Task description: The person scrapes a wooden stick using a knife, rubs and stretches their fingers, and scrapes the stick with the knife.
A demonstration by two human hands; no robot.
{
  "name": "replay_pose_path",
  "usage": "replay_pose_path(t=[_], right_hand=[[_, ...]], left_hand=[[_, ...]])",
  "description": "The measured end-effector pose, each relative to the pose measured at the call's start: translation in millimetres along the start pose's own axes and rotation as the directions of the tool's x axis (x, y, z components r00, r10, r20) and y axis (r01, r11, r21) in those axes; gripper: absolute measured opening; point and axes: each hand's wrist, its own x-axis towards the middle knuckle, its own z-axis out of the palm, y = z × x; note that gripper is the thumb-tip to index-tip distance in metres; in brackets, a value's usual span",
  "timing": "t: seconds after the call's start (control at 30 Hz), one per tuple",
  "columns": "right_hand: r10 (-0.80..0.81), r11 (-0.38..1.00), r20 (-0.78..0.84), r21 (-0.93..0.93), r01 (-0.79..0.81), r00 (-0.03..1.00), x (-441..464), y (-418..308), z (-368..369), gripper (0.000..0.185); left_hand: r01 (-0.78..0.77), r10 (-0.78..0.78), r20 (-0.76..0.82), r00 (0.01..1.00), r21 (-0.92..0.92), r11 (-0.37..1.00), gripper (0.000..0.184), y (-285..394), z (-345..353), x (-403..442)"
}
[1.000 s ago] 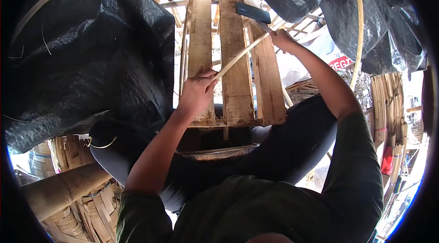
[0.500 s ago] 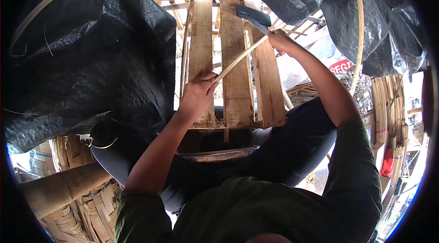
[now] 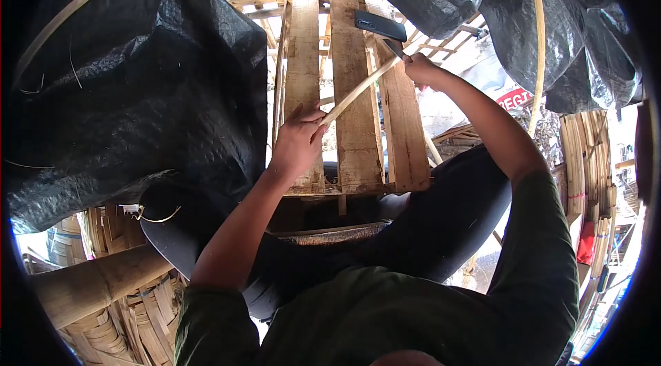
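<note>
One pale stick (image 3: 361, 94) here, slanting over the middle and right planks! Its near end is pinched in the left hand's (image 3: 298, 139) grip, above the left plank's side. At the far end, one knife (image 3: 394, 48): the right hand's (image 3: 421, 71) grip is closed round its handle, the blade right by the stick; whether they touch, I can't tell. One phone (image 3: 381, 25) sits just past the blade. Three planks make the tabletop (image 3: 303, 42), two gaps between them, the near edge stopping at the knees. Black sheeting (image 3: 138, 118) crowds the left side and arches over the far end; between right forearm and hanging sheet there's more elbow room.
</note>
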Motion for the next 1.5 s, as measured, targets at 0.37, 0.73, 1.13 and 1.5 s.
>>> replay_pose_path(t=[0.37,0.73,1.13,1.5], right_hand=[[-0.136,0.984,0.227,-0.082,0.158,0.964,-61.3,-40.4,41.0,0.040],[-0.211,0.962,0.379,-0.082,0.260,0.901,-112.4,-62.8,59.9,0.040],[-0.409,0.911,-0.040,0.042,0.410,0.912,-35.0,-24.3,17.7,0.021],[-0.360,0.909,-0.338,-0.336,0.246,0.869,27.6,31.7,15.1,0.047]], left_hand=[[0.020,-0.021,-0.016,1.000,-0.017,1.000,0.019,-4.5,2.5,-1.3],[0.070,-0.071,-0.011,0.997,-0.084,0.994,0.018,2.2,-2.0,-0.1],[0.014,-0.014,0.005,1.000,0.023,1.000,0.022,7.8,-2.7,-2.3],[-0.319,0.311,0.124,0.942,0.045,0.947,0.029,-0.8,2.4,-10.8]])
